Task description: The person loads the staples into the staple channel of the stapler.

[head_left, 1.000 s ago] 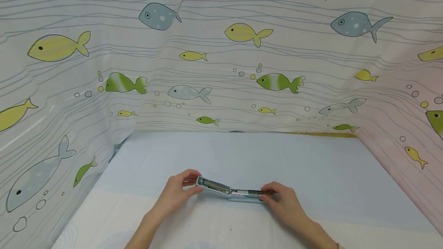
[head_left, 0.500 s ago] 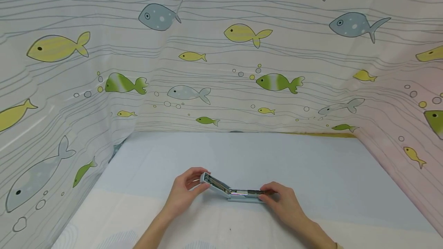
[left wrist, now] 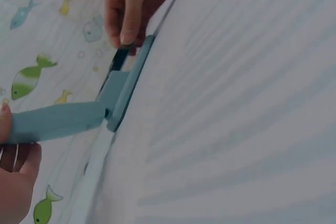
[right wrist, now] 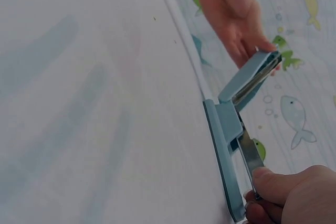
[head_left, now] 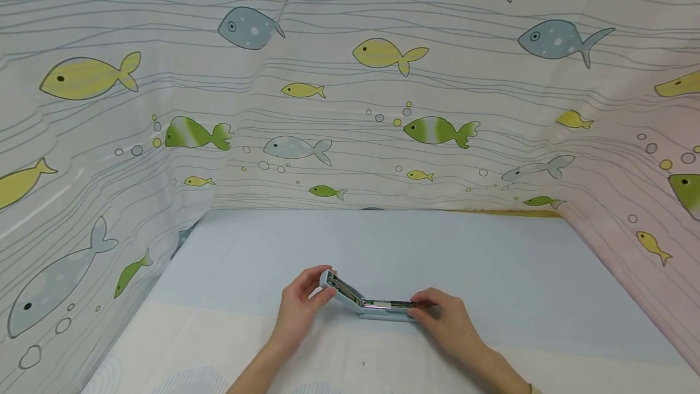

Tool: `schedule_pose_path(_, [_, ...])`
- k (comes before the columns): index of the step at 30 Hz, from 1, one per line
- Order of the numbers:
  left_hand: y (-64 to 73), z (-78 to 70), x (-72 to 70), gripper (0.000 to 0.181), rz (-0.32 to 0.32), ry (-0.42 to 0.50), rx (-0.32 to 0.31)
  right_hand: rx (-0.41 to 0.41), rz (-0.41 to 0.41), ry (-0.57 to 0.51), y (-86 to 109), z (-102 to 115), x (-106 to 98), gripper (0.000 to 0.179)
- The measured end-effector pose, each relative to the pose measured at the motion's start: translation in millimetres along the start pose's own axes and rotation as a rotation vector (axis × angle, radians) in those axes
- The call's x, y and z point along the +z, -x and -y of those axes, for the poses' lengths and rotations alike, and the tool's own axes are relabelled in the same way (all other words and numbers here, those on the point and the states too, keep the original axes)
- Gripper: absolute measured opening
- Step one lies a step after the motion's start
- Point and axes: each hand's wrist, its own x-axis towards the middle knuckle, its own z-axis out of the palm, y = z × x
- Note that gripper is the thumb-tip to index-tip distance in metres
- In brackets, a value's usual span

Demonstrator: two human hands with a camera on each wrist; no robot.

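Observation:
A light blue stapler (head_left: pixel 386 316) lies on the table, its top cover (left wrist: pixel 60 121) swung far back to the left and raised at a slant. My left hand (head_left: pixel 298 307) grips the free end of that cover between thumb and fingers. At the other end, my right hand (head_left: pixel 451 318) pinches the tip of the metal staple magazine (right wrist: pixel 252 150), just above the base (right wrist: pixel 222 161). A metal strip shows inside the cover in the right wrist view. The right fingers hide the front end of the magazine.
The table has a pale blue and white cloth (head_left: pixel 350 242). A fish-print curtain (head_left: pixel 339 108) rises at the back and on both sides. Tiny dark specks (head_left: pixel 363 363) lie on the cloth in front of the stapler.
My left hand has moved right and slightly up, lifting the stapler's cover to a steeper angle. The right hand and the base have stayed almost still.

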Motion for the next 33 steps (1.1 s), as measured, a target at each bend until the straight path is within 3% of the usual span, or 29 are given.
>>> schedule_pose_path(8, [0.2,4.0,9.6,0.054,-0.009,0.111,-0.067,-0.017,-0.003,-0.005,0.1,-1.8,1.4,0.021])
schedule_pose_path(18, [-1.2,8.9,22.0,0.050,0.003,0.140,0.005,-0.002,0.002,-0.010,-0.3,-1.2,1.1,0.022])
schedule_pose_path(26, [-0.2,11.7,31.2,0.045,-0.077,0.109,0.037,-0.015,-0.004,-0.016,-0.3,-1.0,1.4,0.024])
schedule_pose_path(33, [2.2,8.9,36.9,0.042,-0.106,0.053,0.063,-0.021,-0.005,-0.022,0.2,-1.9,1.5,0.023])
